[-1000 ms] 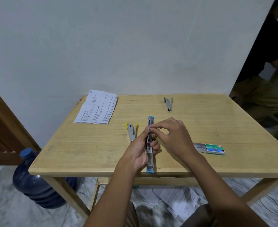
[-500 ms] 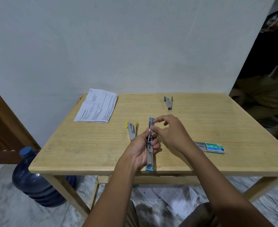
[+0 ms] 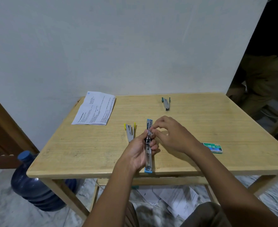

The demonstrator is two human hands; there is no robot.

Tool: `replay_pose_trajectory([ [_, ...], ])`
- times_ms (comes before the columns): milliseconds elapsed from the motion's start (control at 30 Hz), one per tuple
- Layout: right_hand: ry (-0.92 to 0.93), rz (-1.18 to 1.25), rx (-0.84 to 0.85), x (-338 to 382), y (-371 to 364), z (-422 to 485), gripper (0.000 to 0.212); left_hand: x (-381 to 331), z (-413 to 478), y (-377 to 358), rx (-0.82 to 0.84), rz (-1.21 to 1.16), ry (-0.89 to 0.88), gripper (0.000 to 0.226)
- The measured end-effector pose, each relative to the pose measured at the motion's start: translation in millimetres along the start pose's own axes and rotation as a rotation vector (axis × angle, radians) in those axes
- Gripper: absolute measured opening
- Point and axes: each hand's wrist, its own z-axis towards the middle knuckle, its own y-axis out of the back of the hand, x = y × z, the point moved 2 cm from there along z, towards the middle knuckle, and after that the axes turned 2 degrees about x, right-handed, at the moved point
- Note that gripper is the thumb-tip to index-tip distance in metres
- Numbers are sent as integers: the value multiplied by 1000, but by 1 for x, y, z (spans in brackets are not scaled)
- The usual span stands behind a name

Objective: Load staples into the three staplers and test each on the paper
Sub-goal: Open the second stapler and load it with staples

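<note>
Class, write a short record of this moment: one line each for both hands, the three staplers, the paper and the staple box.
Left hand: grips blue stapler at its middle
Right hand: pinches at its upper half
Yellow stapler: on table, left of hands
Green stapler: table's far side
Paper: far left corner
Staple box: right of hands

Left hand (image 3: 139,152) grips the blue-ended metal stapler (image 3: 148,158), opened out flat along the near edge of the pale wooden table (image 3: 200,122). Right hand (image 3: 171,134) pinches at its magazine (staples too small to tell). Yellow-tipped grey stapler (image 3: 129,131) just left; green-tipped grey stapler (image 3: 166,104) farther back; green staple box (image 3: 213,147) right; printed paper sheet (image 3: 94,110) at back left.
</note>
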Motion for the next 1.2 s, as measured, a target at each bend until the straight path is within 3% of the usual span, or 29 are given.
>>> replay_pose_trajectory([
  [167, 168, -247, 116, -7, 13, -12, 31, 1, 3, 1, 4, -3, 2, 33],
  [300, 249, -507, 80, -4, 15, -11, 42, 2, 3, 2, -4, 6, -26, 29],
  [500, 227, -646, 1, 0, 14, -12, 45, 1, 2, 1, 3, 23, -40, 31],
  [800, 115, -552, -3, 4, 7, -10, 62, 2, 0, -1, -4, 26, -53, 33],
  [1033, 136, -377, -38, -4, 10, -9, 59, 1, 0, -3, -2, 31, -53, 34],
  [1200, 128, -374, -6, -9, 5, -10, 44, 2, 1, -1, 6, 31, -58, 33],
])
